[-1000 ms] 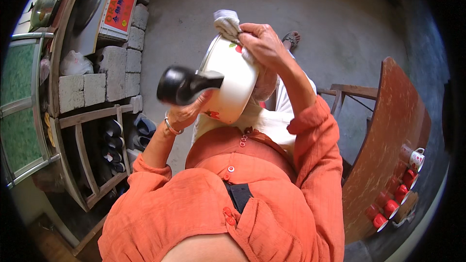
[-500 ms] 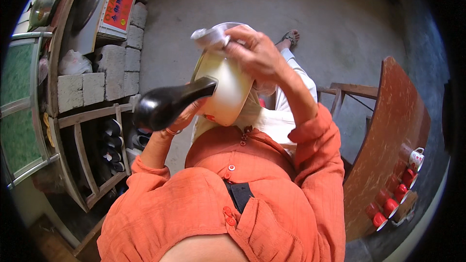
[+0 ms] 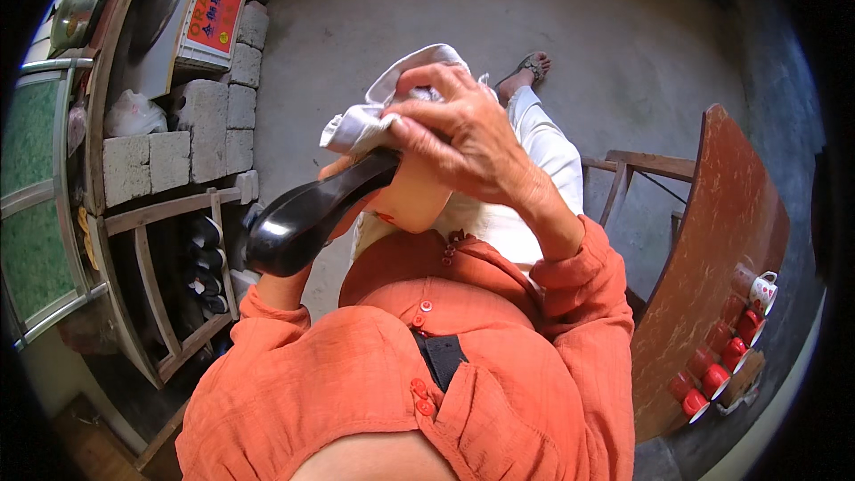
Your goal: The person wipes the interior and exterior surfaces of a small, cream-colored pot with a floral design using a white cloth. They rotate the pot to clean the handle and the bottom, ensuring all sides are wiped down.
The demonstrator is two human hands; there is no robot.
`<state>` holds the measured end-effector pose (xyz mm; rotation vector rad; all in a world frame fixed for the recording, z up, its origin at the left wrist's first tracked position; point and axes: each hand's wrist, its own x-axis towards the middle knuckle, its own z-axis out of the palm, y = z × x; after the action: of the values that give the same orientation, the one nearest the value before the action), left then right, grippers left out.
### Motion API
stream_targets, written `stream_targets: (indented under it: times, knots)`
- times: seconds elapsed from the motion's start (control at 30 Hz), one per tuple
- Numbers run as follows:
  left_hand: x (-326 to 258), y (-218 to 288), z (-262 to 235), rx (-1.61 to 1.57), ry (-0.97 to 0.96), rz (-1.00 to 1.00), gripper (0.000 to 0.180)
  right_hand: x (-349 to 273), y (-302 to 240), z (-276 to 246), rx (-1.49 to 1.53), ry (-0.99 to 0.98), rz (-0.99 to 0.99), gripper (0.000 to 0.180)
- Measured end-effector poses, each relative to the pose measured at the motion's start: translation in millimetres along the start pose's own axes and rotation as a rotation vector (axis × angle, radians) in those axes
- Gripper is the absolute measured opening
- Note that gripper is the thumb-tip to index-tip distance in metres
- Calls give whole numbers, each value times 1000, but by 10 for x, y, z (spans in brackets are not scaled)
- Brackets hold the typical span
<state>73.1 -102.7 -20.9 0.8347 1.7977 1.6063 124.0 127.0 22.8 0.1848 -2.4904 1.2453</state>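
Note:
A cream pot (image 3: 417, 200) with a long black handle (image 3: 307, 214) is held tilted in front of my waist. My left hand (image 3: 346, 221) holds it from the left side, mostly hidden behind the handle. Over the pot's upper side, my right hand (image 3: 463, 129) has its fingers bent around a white cloth (image 3: 356, 127) and presses it onto the pot near the base of the handle. The cloth and my right hand cover much of the pot, so its inside does not show.
On the right stands a brown wooden table (image 3: 686, 276) with several red cups (image 3: 715, 380) and a white patterned mug (image 3: 763, 292) along its far edge. Grey blocks (image 3: 203, 129), a boxy appliance (image 3: 183, 13) and a wooden rack (image 3: 160, 294) with shoes line the left.
My right hand and the cloth have moved down and toward the handle, covering more of the pot. The pot has turned a little, and its handle has dipped slightly.

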Motion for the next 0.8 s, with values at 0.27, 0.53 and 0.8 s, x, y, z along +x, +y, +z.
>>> stream_targets:
  times: [0.27, 0.53, 0.8]
  knots:
    - [-31, 33, 32, -162, -17, -83, 30, 71, 416, 9, 293, 30, 334, 24]
    - [52, 22, 51, -287, 14, -163, 30, -10, 178, 68, 142, 74, 47, 17]
    - [-83, -205, -164, -397, -132, -238, 50, 154, 606, -33, 513, -135, 633, 29]
